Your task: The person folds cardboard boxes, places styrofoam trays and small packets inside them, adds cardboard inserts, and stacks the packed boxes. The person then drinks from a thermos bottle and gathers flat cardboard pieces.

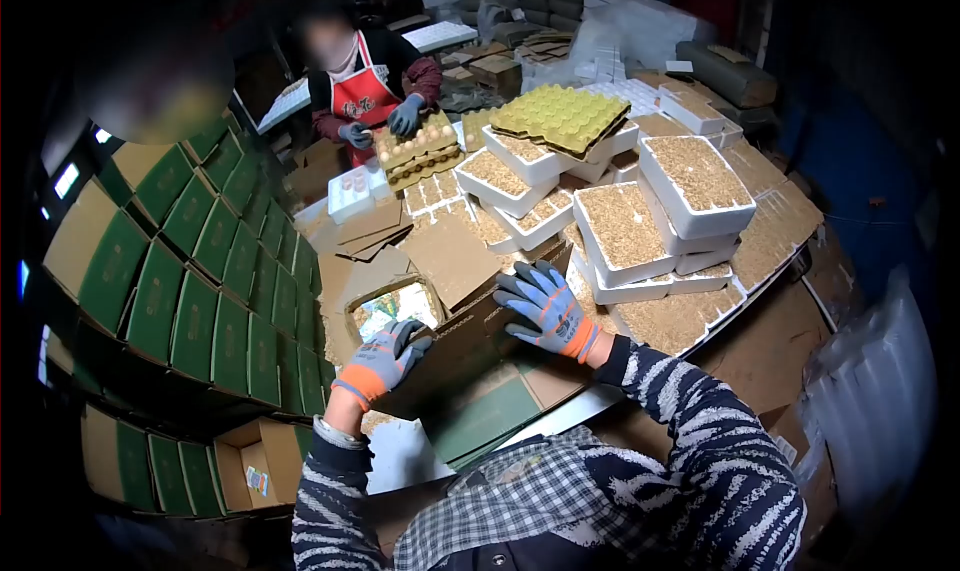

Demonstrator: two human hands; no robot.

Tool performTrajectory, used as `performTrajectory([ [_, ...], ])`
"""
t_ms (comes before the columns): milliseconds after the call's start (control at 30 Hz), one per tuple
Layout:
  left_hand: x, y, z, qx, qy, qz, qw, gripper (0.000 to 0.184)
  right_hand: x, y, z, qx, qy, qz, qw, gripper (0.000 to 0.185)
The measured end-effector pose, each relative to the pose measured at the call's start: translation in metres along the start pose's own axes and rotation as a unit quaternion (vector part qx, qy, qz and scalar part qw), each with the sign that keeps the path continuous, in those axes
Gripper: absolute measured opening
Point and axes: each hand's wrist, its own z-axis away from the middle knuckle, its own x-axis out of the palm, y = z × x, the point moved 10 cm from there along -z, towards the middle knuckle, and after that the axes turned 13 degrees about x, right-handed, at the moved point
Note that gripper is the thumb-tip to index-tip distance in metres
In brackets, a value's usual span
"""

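Note:
A brown cardboard box (450, 366) with raised flaps stands in front of me, its lower part showing a green panel. My left hand (385, 361), in a grey-blue glove with an orange cuff, curls its fingers over the box's left edge. At the right end of the same edge, my right hand (548, 311) lays its fingers over the cardboard, thumb on the near side. Beyond the left hand is a small opening with a printed white and green sheet (395, 309) in it. A loose cardboard flap (450, 261) extends behind the edge.
Green and brown boxes (190, 331) are stacked at left. White foam trays of grainy filling (620, 226) pile up at right, near a yellow-green egg tray (560, 121). Across the table, a person in a red apron (362, 96) handles eggs in trays (418, 146). Clear plastic wrap (870, 381) hangs at right.

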Motion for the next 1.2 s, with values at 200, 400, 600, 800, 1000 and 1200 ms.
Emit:
performTrajectory([
  [200,-0.02,-0.07,-0.014,-0.04,0.01,0.088,0.995,0.045,-0.055,-0.027,0.007,-0.159,-0.1,-0.249,0.95,0.021],
  [400,0.003,0.011,-0.033,0.137,0.387,0.112,0.905,0.027,0.038,-0.048,0.029,-0.058,-0.35,-0.125,0.927,0.026],
  [600,0.087,0.025,-0.046,0.203,0.063,0.03,0.977,0.034,-0.014,-0.041,0.013,0.046,-0.3,-0.107,0.947,0.056],
  [800,0.086,-0.036,-0.031,0.038,0.158,0.566,0.809,0.038,0.048,-0.061,0.042,-0.09,-0.476,-0.152,0.861,0.054],
  [1000,0.122,-0.15,0.078,-0.195,0.482,0.498,0.693,0.047,0.015,0.003,0.013,0.053,-0.25,-0.226,0.94,0.049],
  [1200,-0.013,0.018,0.025,0.027,0.277,0.367,0.887,0.061,0.084,0.038,0.067,0.398,-0.078,-0.606,0.684,0.058],
])
